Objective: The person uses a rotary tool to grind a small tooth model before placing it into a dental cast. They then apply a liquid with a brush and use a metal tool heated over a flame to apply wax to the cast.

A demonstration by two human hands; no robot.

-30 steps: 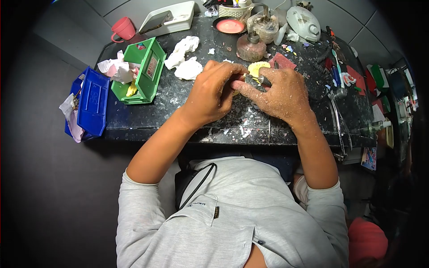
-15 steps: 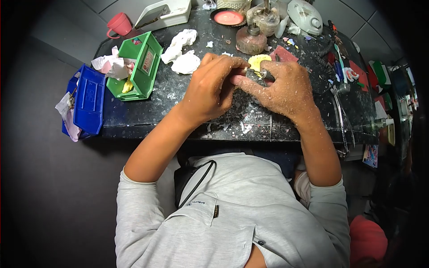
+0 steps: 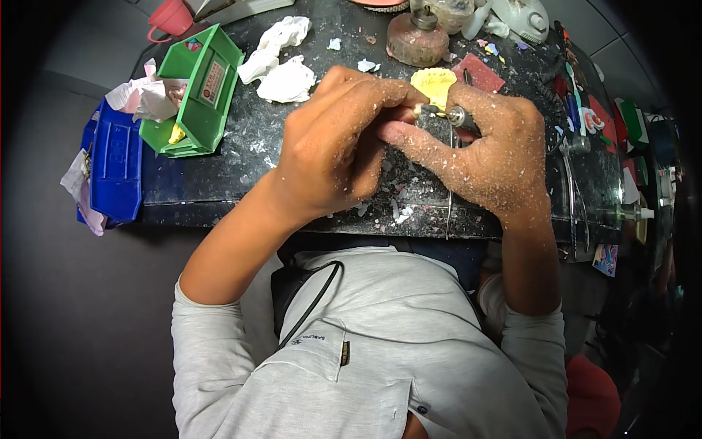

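Note:
My left hand (image 3: 333, 143) is closed, its fingertips pinching a small, pale, tooth-like piece (image 3: 417, 110) that they mostly hide. Facing it, my right hand (image 3: 490, 150) is dusted with pale grit and wraps round a metal rotary handpiece (image 3: 460, 118). The handpiece's dark tip points left and meets or nearly meets the small piece. My right thumb reaches across to the left hand's fingers. Just behind the hands, a yellow dental cast (image 3: 434, 83) lies on the black bench (image 3: 241, 175). A thin metal instrument (image 3: 450, 197) lies below the right hand.
A green bin (image 3: 212, 91) and a blue bin (image 3: 117, 168) with crumpled paper stand at left. White tissues (image 3: 287, 79) lie behind my left hand, and a glass burner (image 3: 417, 40) stands at the back. Tools, including a toothbrush (image 3: 574, 84), line the right side. Shavings litter the bench.
The view has tilted and come closer, so bench items sit higher in the picture. The handpiece and its tip now show more plainly between the hands. Both grips stay the same.

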